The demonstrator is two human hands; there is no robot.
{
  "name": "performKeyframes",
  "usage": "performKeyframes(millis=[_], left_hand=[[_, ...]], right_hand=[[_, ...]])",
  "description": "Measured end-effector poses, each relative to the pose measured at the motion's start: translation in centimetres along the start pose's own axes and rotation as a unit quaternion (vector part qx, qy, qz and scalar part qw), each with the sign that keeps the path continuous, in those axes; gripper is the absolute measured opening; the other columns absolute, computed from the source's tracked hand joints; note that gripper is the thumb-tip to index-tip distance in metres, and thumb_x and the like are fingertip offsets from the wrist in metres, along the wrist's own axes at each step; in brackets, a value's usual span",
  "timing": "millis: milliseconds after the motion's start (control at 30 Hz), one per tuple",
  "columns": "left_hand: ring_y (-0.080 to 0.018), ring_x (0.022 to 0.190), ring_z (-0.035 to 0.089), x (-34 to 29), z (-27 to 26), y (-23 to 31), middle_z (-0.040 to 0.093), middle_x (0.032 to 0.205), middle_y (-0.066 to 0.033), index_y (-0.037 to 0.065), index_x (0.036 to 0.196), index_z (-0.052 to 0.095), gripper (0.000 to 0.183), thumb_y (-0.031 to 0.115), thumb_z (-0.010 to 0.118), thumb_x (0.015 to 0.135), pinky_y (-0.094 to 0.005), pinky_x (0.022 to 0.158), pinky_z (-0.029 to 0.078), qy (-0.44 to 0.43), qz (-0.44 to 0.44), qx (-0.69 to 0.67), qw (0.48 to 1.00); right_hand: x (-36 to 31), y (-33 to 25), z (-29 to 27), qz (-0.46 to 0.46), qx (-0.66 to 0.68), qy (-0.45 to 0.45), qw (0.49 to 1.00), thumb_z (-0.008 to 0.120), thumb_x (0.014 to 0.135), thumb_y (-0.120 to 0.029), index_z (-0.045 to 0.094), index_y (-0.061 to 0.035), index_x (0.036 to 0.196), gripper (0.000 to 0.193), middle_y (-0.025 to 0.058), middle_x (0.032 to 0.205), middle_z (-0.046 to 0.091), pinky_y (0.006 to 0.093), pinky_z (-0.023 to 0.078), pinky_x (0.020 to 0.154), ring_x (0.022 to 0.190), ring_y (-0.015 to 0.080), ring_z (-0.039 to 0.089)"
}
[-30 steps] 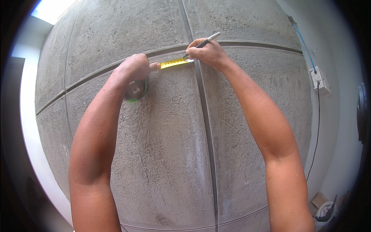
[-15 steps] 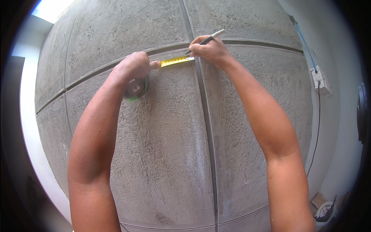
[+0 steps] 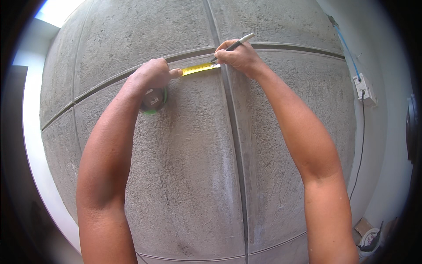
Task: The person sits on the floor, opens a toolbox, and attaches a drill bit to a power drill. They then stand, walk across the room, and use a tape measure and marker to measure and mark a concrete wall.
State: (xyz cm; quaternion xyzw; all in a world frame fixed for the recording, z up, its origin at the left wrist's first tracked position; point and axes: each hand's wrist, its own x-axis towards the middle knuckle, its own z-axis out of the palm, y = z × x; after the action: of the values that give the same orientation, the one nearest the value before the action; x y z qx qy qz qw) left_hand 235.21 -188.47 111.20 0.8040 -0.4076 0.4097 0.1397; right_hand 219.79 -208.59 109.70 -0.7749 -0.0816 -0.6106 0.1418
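My left hand (image 3: 154, 74) is closed on a tape measure, whose dark round case with green edging (image 3: 153, 100) shows below the wrist. From its thumb the yellow blade (image 3: 196, 69) reaches right across the rough grey wall (image 3: 184, 141), ending at the upright groove (image 3: 235, 132). My right hand (image 3: 239, 57) pinches a dark marker with a light grey end (image 3: 239, 42). Its tip points down-left at the wall, just above the blade's end. The fingers partly cover where the two grooves cross.
A level groove (image 3: 290, 49) runs across the wall above the tape. On the right side wall a white socket box (image 3: 364, 91) carries a blue cable (image 3: 347, 53) and a dark cord. A white bucket (image 3: 369, 240) stands at the lower right.
Almost nothing differs. The marker and my right hand have shifted very slightly left; both hands keep their hold.
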Motion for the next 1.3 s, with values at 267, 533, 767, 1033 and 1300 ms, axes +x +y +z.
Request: performKeyframes(millis=[267,533,767,1033,1300], left_hand=[[-0.0221,0.082,0.074,-0.12,-0.31,0.09,0.074,0.086,-0.0161,0.002,0.102,0.078,0.060,0.059,0.057,0.100,-0.0418,0.073,0.059,-0.008,-0.003,-0.013,1.000],[-0.0212,0.075,0.073,-0.14,-0.01,-0.02,0.073,0.083,-0.0150,0.002,0.101,0.079,0.059,0.057,0.059,0.100,-0.0406,0.069,0.059,-0.002,-0.003,-0.018,1.000],[-0.0213,0.077,0.073,-0.08,0.09,-0.06,0.073,0.081,-0.0148,0.001,0.099,0.079,0.060,0.058,0.058,0.100,-0.0414,0.070,0.059,0.004,0.000,-0.019,1.000],[-0.0231,0.078,0.073,-0.33,-0.15,-0.02,0.072,0.081,-0.0159,0.001,0.096,0.078,0.061,0.058,0.058,0.100,-0.0434,0.072,0.058,0.005,0.008,-0.007,1.000],[-0.0242,0.077,0.072,-0.06,0.17,-0.32,0.071,0.079,-0.0166,-0.001,0.093,0.078,0.064,0.059,0.057,0.100,-0.0436,0.072,0.058,0.008,0.022,-0.002,1.000]], right_hand=[[0.12,-0.44,0.80,-0.031,-0.003,-0.002,1.000,0.071,0.083,-0.026,0.074,0.0005,0.099,0.031,0.0116,0.082,0.073,0.0356,0.054,0.076,0.080,0.0194,0.069],[-0.06,-0.72,1.09,-0.020,-0.022,0.005,1.000,0.071,0.081,-0.028,0.074,0.0013,0.098,0.034,0.0122,0.081,0.072,0.0363,0.054,0.075,0.078,0.0200,0.068],[0.26,-0.29,0.72,-0.016,0.003,0.002,1.000,0.070,0.082,-0.025,0.073,0.0006,0.098,0.030,0.0110,0.080,0.071,0.0357,0.053,0.074,0.077,0.0193,0.067],[0.14,-0.48,0.94,-0.008,0.002,-0.002,1.000,0.071,0.083,-0.025,0.072,0.0013,0.099,0.030,0.0112,0.081,0.071,0.0352,0.053,0.074,0.077,0.0192,0.067],[-0.15,-0.24,0.50,0.001,0.029,0.004,1.000,0.069,0.086,-0.022,0.072,0.0011,0.099,0.026,0.0114,0.082,0.071,0.0349,0.055,0.077,0.078,0.0191,0.068]])
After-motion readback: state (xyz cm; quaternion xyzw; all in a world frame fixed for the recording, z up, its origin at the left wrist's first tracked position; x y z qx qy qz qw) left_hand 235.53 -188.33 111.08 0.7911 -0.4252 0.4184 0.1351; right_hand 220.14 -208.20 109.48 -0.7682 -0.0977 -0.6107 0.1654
